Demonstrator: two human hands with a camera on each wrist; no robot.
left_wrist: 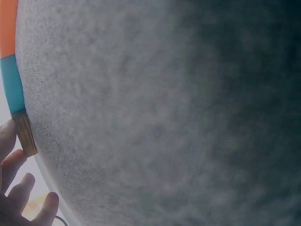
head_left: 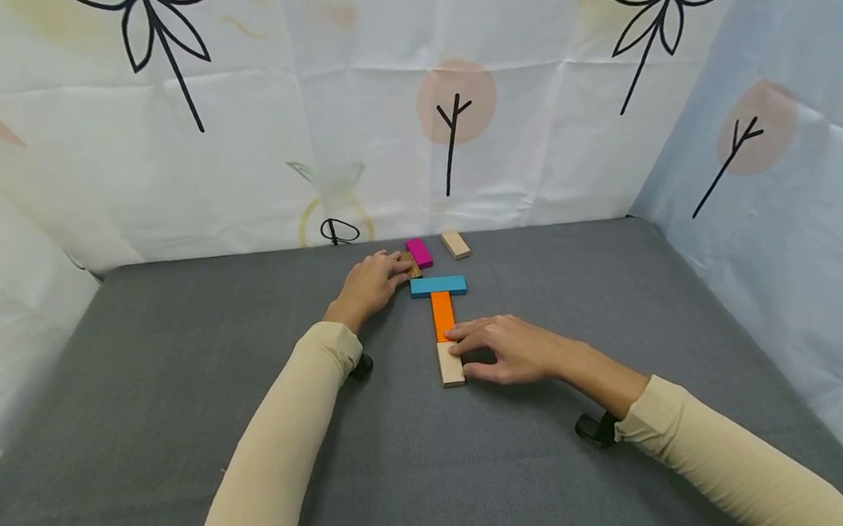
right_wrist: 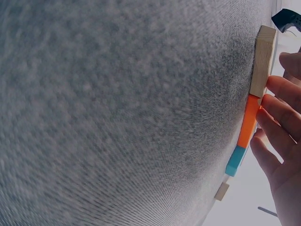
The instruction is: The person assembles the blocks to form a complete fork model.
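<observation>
My left hand (head_left: 372,282) pinches a brown wooden block (head_left: 412,265) between thumb and fingers, close to the left end of a blue block (head_left: 439,286). In the left wrist view the brown block (left_wrist: 25,134) lines up with the end of the blue block (left_wrist: 12,84). Below the crosswise blue block, an orange block (head_left: 443,315) and a pale wooden block (head_left: 451,369) lie end to end, forming a T. My right hand (head_left: 512,349) rests its fairly straight fingers at the joint of these two, thumb by the pale block's right side.
Behind the T lie a magenta block (head_left: 419,253), just past the left fingertips, and another pale wooden block (head_left: 455,244). A grey cloth (head_left: 199,383) covers the table. Printed white fabric (head_left: 364,118) hangs along the back and sides.
</observation>
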